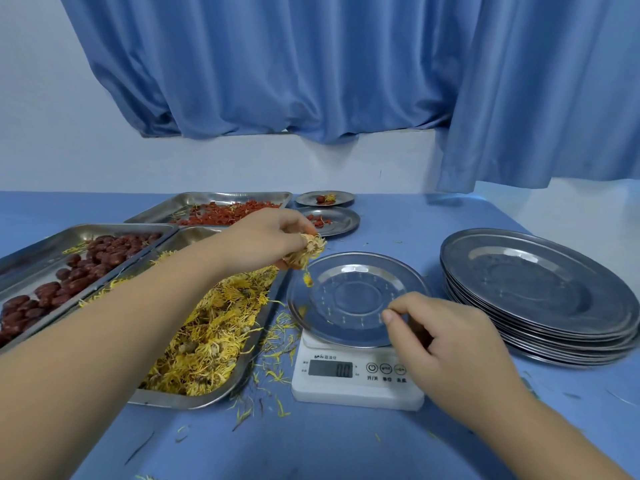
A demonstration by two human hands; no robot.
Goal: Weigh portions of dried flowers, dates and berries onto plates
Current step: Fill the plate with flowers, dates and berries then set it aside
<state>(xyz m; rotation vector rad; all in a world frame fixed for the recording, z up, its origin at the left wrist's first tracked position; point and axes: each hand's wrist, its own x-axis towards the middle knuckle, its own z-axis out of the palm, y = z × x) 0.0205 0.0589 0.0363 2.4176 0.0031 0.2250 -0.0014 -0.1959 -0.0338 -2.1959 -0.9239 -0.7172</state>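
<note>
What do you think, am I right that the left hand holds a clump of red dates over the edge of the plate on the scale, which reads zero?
Not quite. The head view shows the left hand gripping a clump of dried yellow flowers, not red dates, over the edge of the plate on the scale, which reads zero.

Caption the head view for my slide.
Left hand holds dried flowers at the rim of the plate on the scale; right hand nearby.
</note>
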